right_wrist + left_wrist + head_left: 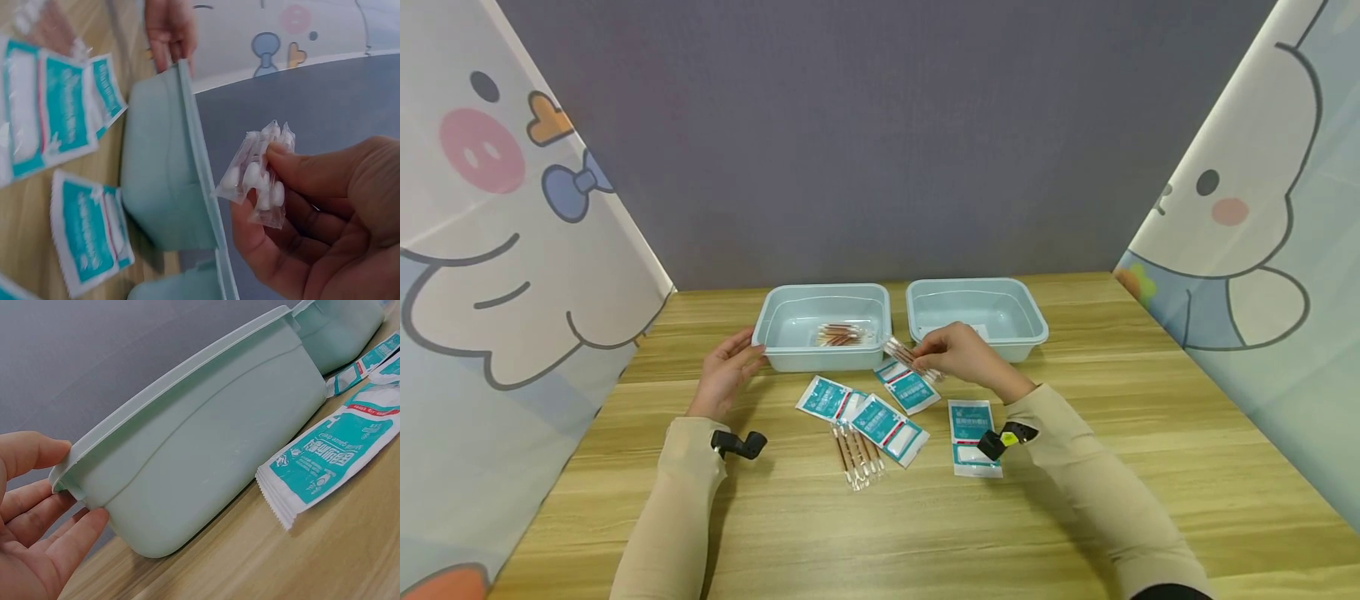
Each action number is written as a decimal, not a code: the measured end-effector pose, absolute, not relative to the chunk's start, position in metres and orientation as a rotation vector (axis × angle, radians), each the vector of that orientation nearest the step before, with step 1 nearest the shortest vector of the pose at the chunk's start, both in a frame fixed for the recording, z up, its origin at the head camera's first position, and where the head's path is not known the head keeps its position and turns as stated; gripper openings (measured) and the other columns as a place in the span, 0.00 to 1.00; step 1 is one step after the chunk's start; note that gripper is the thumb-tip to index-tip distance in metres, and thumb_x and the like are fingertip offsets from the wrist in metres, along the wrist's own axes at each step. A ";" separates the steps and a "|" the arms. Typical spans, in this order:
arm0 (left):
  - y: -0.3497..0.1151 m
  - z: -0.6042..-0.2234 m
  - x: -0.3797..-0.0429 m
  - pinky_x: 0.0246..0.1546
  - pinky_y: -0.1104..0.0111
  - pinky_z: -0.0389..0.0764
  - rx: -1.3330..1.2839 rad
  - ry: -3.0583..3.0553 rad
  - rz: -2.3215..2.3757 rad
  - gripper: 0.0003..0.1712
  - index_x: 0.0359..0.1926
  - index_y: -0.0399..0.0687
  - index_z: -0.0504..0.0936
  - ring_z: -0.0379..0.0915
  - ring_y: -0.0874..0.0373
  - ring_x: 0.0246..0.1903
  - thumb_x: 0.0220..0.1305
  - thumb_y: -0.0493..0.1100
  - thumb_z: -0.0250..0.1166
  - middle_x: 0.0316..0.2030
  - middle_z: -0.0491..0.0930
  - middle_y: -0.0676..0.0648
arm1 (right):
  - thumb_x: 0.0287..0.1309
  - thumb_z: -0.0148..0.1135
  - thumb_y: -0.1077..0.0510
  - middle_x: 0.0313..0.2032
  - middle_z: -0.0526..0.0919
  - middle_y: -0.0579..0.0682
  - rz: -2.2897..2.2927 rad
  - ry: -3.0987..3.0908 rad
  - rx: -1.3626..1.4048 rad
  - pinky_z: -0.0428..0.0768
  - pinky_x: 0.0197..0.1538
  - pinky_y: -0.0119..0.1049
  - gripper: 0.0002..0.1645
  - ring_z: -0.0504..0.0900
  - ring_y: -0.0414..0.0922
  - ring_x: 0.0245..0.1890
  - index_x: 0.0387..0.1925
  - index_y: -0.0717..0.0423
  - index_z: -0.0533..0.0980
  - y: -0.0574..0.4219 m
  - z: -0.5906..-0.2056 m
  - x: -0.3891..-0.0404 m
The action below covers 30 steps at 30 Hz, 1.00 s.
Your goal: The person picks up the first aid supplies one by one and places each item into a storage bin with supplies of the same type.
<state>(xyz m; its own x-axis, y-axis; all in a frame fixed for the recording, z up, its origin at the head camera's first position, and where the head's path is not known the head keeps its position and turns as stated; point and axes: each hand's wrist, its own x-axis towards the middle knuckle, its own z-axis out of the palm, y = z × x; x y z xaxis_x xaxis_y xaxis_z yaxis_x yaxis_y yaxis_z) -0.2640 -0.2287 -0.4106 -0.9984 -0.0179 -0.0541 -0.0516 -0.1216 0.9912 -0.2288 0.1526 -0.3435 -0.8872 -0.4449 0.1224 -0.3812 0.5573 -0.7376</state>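
My left hand (pixel 727 372) holds the left end of a pale blue plastic tub (pixel 820 360), thumb on the rim (pixel 94 445) and fingers beneath it. Several wrapped cotton swabs (pixel 840 335) lie inside that tub. Between thumb and fingers, my right hand (pixel 958 354) pinches a clear-wrapped strip of cotton swabs (pixel 262 178), raised near the gap between the two tubs. The right wrist view shows the white tips bunched at the fingertips. Below the held strip lies a teal and white gauze packet (pixel 913 392).
A second pale blue tub (pixel 1037 332) stands to the right, something white low inside. Two overlapping gauze packets (pixel 823 398) lie in front of the left tub, partly over another swab strip (pixel 856 457). One more gauze packet (pixel 970 421) lies under the right wrist. A grey panel rises behind.
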 end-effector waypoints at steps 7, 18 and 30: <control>-0.229 -0.411 -0.265 0.61 0.67 0.76 -0.081 2.054 2.340 0.33 0.75 0.34 0.57 0.70 0.57 0.57 0.73 0.34 0.58 0.68 0.60 0.36 | 0.59 0.69 0.65 0.29 0.87 0.50 -1.450 2.624 -0.645 0.78 0.26 0.32 0.06 0.77 0.40 0.24 0.36 0.65 0.86 0.142 -0.337 -0.237; -0.229 -0.409 -0.264 0.59 0.69 0.77 -0.067 2.050 2.340 0.34 0.75 0.34 0.56 0.69 0.55 0.60 0.73 0.34 0.58 0.69 0.58 0.35 | 0.62 0.68 0.63 0.30 0.86 0.48 -1.608 2.521 -0.538 0.78 0.27 0.32 0.09 0.76 0.41 0.25 0.41 0.65 0.85 0.122 -0.325 -0.251; -0.228 -0.411 -0.265 0.58 0.70 0.78 -0.094 2.034 2.371 0.32 0.74 0.32 0.58 0.69 0.54 0.60 0.73 0.32 0.57 0.68 0.60 0.36 | 0.63 0.66 0.64 0.32 0.85 0.49 -1.820 2.399 -0.452 0.80 0.30 0.31 0.11 0.77 0.40 0.27 0.44 0.69 0.83 0.099 -0.320 -0.263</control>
<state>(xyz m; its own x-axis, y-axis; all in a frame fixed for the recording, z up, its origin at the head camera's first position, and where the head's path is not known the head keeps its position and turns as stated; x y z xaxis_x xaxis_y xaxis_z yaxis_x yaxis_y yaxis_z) -0.2651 -0.2280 -0.4115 -0.9981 -0.0268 -0.0563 -0.0516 -0.1526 0.9869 -0.2633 0.0991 -0.3203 -0.9513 -0.2914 0.1010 -0.1758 0.2433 -0.9539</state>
